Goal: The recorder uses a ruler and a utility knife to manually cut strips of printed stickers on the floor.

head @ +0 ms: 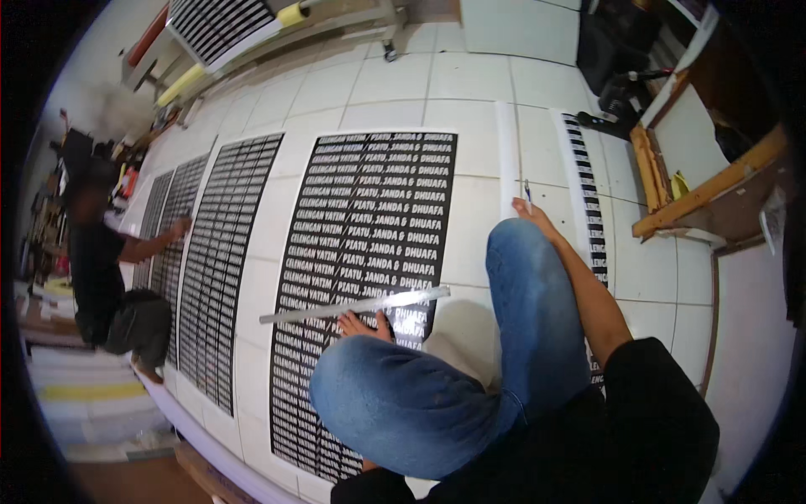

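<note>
A large black printed sheet (371, 208) with rows of white lettering lies on the floor before me. Across it, at a slight slant, rests a metal straightedge (352, 307). My left hand (366, 326) is on the sheet with fingers spread, its tips at the straightedge's lower edge; my left knee hides the wrist. Beyond my right knee, my right hand (536, 217) grips a slim blue-and-white tool (527, 191), pen or cutter, I cannot tell which. Near that hand lies a narrow white strip (506, 151).
Another person (101, 252) crouches at left, a hand over similar printed sheets (220, 271). At right lie a printed strip (585, 189) and a wooden frame (705, 189). A wheeled stand (352, 25) is at the top. A long white roll (195, 435) lies lower left.
</note>
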A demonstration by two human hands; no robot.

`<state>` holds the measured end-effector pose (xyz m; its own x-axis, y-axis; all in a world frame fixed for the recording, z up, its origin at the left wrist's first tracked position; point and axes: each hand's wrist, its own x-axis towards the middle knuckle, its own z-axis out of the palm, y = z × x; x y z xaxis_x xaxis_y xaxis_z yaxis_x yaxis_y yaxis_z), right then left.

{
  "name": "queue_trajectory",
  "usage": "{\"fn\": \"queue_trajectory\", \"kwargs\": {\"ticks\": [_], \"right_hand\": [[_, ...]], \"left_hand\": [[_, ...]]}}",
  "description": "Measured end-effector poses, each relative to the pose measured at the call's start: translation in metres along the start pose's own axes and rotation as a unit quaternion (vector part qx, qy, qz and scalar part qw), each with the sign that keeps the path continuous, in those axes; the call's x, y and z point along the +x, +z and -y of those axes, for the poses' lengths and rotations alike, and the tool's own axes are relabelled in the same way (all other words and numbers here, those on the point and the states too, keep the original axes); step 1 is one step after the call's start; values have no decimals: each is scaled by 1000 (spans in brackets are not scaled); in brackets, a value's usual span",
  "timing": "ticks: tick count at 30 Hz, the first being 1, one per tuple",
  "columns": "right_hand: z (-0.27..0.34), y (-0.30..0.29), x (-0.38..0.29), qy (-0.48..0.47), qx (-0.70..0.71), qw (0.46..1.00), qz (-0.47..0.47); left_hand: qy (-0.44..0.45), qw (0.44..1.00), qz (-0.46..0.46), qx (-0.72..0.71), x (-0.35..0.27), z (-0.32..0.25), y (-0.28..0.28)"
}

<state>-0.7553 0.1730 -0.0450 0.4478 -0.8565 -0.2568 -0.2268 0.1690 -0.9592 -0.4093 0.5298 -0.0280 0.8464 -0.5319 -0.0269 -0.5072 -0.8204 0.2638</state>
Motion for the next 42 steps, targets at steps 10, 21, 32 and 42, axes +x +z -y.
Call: {"fn": "queue_trajectory", "kwargs": {"ticks": [10, 21, 32, 42], "right_hand": [[-11, -3, -22, -205, -498, 842, -27], [-12, -142, -30, -12, -541, 778, -320], [-39, -170, 11, -12, -525, 764, -376], [-22, -190, 24, -161, -524, 770, -326]], "left_hand": [[43, 993, -109, -3, 5, 33, -3], [30, 998, -36, 39, -12, 21, -5], [42, 995, -22, 88, -9, 45, -6], [30, 989, 47, 138, -3, 33, -14]]}}
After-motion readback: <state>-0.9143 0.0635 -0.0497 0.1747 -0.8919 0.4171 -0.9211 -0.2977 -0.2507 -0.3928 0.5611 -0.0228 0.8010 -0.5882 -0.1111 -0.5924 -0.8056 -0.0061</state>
